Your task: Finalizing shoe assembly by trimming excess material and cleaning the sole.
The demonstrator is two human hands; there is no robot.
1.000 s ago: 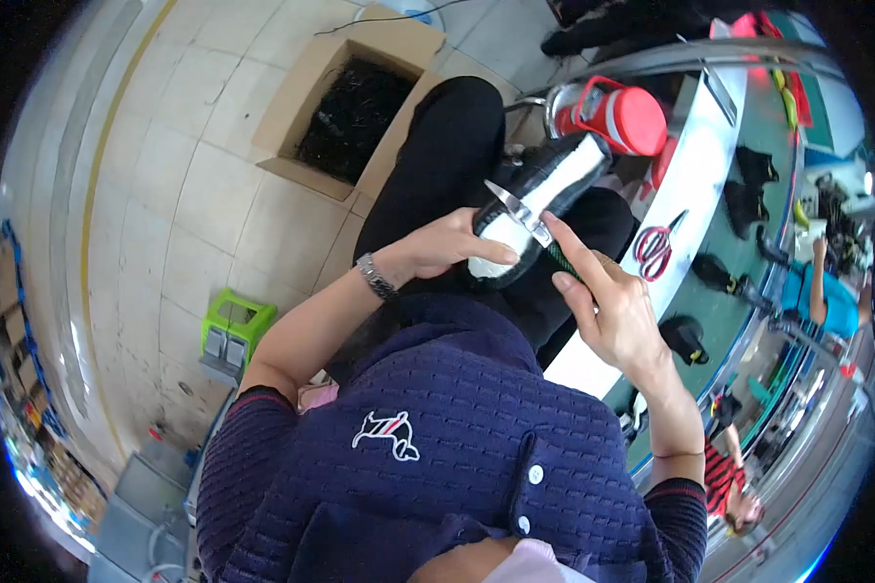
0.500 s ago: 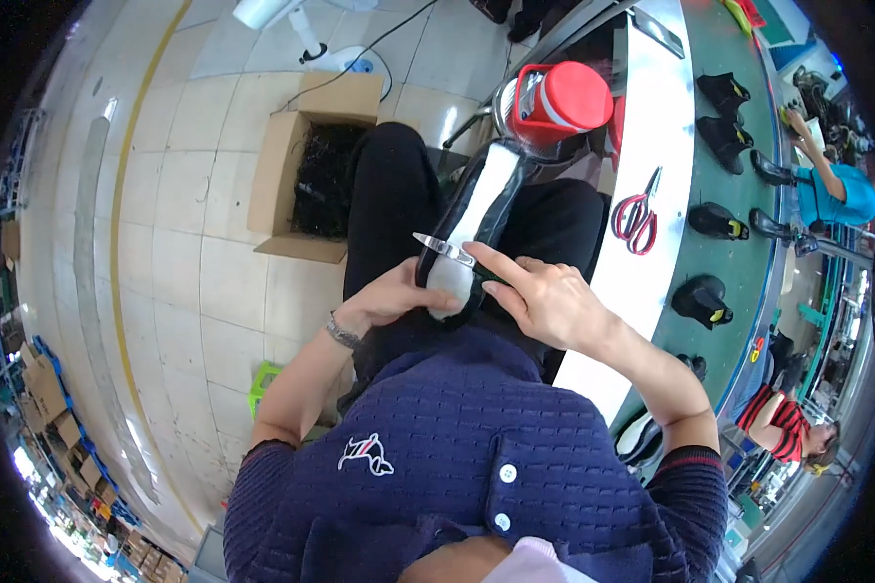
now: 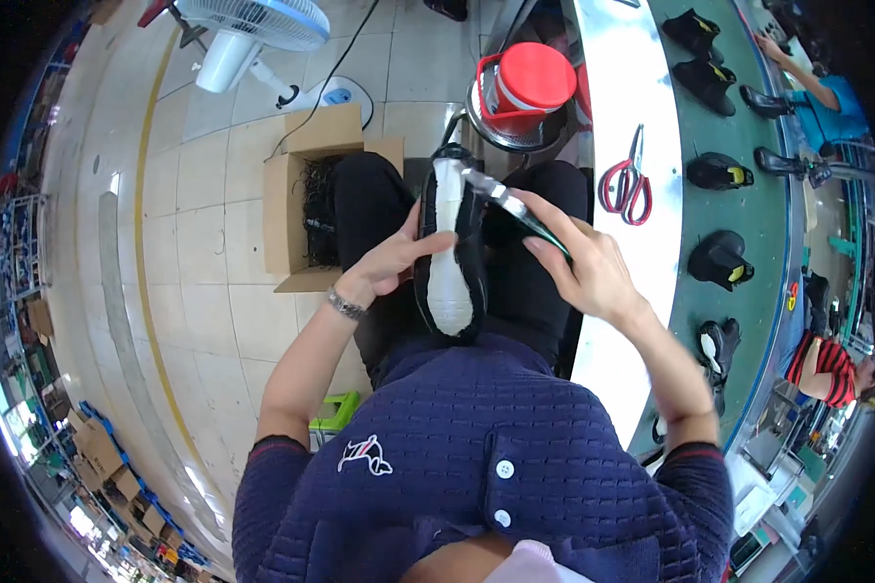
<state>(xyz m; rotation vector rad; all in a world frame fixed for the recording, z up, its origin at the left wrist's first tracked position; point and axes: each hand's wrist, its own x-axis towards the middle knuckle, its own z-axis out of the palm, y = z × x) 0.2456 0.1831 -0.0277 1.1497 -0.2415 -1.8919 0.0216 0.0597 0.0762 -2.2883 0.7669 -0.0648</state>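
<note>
A black shoe (image 3: pixel 448 272), its white underside turned up, lies lengthwise between my thighs above my lap. My left hand (image 3: pixel 393 258) grips its left side, with the thumb laid across the white part. In my right hand (image 3: pixel 578 255) is a knife (image 3: pixel 497 194) with a shiny, slightly blurred blade and a dark greenish handle. The blade slants over the right side of the shoe near its far end; whether it touches there I cannot tell.
Red-handled scissors (image 3: pixel 627 185) lie on the white ledge (image 3: pixel 608 321) at my right. Beyond it, a green conveyor (image 3: pixel 700 209) carries several black shoes. A red-lidded container (image 3: pixel 533 83) stands ahead. At left are an open cardboard box (image 3: pixel 280 214) and a white fan (image 3: pixel 253 29). Other people work at far right.
The shoe has swung more upright and nearer my body. My right hand and the knife have moved from its near end toward its far end. My left hand has shifted up its side.
</note>
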